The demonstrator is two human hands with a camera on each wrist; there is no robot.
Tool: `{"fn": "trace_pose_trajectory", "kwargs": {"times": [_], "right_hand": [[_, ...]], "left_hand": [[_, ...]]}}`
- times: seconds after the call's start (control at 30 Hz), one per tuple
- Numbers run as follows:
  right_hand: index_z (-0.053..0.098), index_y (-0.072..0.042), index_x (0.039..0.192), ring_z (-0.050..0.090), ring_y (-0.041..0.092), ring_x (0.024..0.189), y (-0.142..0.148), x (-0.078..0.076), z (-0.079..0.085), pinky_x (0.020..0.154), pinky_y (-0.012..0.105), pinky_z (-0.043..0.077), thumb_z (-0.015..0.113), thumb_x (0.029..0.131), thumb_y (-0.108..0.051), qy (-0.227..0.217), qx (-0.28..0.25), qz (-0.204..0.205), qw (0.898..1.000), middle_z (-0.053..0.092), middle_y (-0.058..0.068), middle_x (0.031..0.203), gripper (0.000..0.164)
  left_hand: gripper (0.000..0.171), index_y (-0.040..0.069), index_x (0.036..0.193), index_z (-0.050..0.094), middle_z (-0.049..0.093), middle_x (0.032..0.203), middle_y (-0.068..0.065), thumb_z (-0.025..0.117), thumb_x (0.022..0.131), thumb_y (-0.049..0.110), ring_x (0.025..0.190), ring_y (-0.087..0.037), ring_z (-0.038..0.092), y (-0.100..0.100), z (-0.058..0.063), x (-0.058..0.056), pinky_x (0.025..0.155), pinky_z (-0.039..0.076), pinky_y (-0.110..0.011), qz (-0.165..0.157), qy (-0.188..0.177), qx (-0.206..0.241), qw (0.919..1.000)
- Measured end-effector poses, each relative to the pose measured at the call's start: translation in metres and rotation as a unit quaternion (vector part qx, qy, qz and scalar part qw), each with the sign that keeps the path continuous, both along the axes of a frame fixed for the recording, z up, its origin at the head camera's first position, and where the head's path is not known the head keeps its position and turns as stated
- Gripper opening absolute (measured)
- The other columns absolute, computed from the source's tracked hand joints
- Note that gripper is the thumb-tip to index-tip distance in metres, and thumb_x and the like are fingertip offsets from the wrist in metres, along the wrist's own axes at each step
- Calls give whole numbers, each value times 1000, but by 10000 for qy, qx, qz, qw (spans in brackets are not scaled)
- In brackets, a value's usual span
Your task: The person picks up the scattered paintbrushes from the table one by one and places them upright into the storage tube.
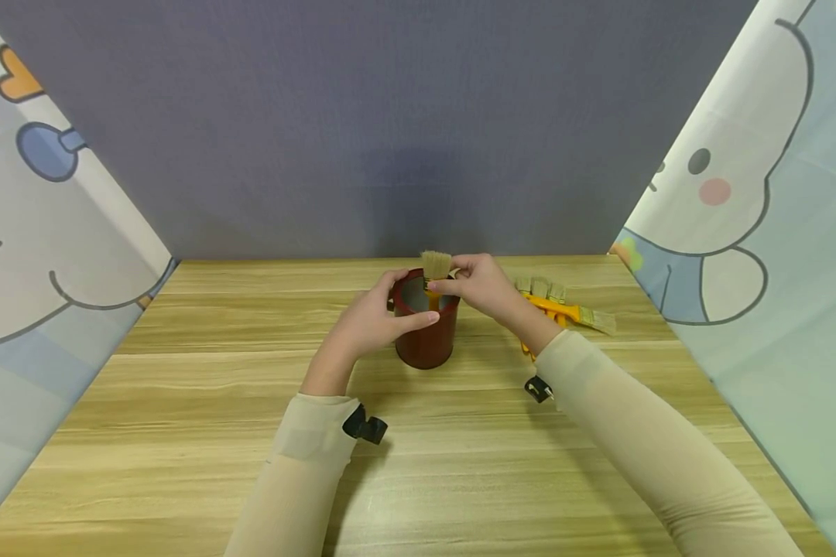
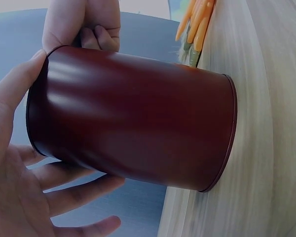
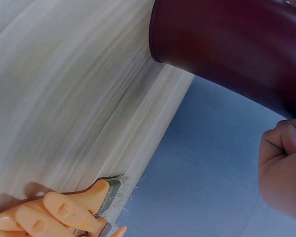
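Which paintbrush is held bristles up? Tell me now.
The paintbrush in the right hand, over the red can; the other paintbrushes lie on the table.

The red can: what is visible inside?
A brush, bristles up, its orange handle down in the can, against grey interior. The left hand and the can's front hide the handle's tip.

An orange-handled paintbrush (image 1: 436, 266) points bristles-up at the mouth of a dark red can (image 1: 425, 346); the can stands upright.
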State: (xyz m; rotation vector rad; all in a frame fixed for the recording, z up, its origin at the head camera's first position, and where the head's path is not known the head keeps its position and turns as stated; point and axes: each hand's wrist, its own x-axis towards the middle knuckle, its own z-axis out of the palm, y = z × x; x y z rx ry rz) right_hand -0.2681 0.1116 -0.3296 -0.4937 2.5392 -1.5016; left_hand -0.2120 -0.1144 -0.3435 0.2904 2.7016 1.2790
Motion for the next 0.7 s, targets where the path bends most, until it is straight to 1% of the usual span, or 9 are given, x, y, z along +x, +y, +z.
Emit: {"fn": "trace_pose_trajectory", "kwargs": {"times": [0.13,0.2,0.3,0.37,0.43,0.57,0.63,0.7], "right_hand": [[81,-20,107,26,13,45,0,0,1,47,29,26,85,93,-35,59,57,-37,10000,34,-7,50,21],[79,-19,99,26,13,45,0,0,2,48,29,26,85,93,-36,123,91,-58,9999,33,-7,51,19],[72,-15,86,25,13,46,1,-2,3,49,29,26,84,94,-37,196,123,-101,9997,31,-8,52,26],[68,-12,81,25,13,47,1,-2,3,50,29,26,83,94,-37,216,136,-121,9996,30,-8,53,32],[69,-12,83,25,13,48,1,-3,3,51,29,26,83,94,-38,210,154,-125,9996,31,-7,53,31],[78,-17,97,28,13,48,0,-4,3,51,29,29,83,94,-38,208,196,-132,9995,34,-7,54,22],[80,-18,104,29,13,48,0,-5,4,51,29,31,83,93,-38,240,224,-143,9994,35,-6,54,23],[81,-17,109,29,13,48,0,-6,6,51,29,31,83,94,-37,268,228,-143,9993,36,-6,54,26]], "left_hand": [[103,31,166,32,61,148,-6,76,84,75,131,-27,63,0,0,0,103,57,-52,8,18,-28,10000],[103,31,166,32,62,146,-5,76,84,76,131,-26,63,0,0,0,103,57,-52,2,15,-15,10000],[103,30,166,32,63,145,-4,77,84,75,130,-26,64,0,1,-1,103,57,-52,-19,-2,31,10000],[103,30,165,33,64,144,-4,77,84,74,130,-26,65,0,1,-1,103,57,-52,-21,-12,42,10000],[103,30,165,33,64,144,-3,77,84,74,129,-26,65,0,0,-1,103,58,-52,-10,-15,35,10000],[102,31,165,33,63,144,-3,77,84,75,129,-26,65,0,0,-1,102,57,-51,-17,5,25,10000],[102,31,165,33,63,144,-3,77,84,75,129,-25,64,0,-1,-2,102,57,-51,-21,16,32,10000],[102,31,165,33,63,143,-3,77,84,74,128,-25,65,0,-1,-2,102,57,-51,-19,29,43,10000]]}}
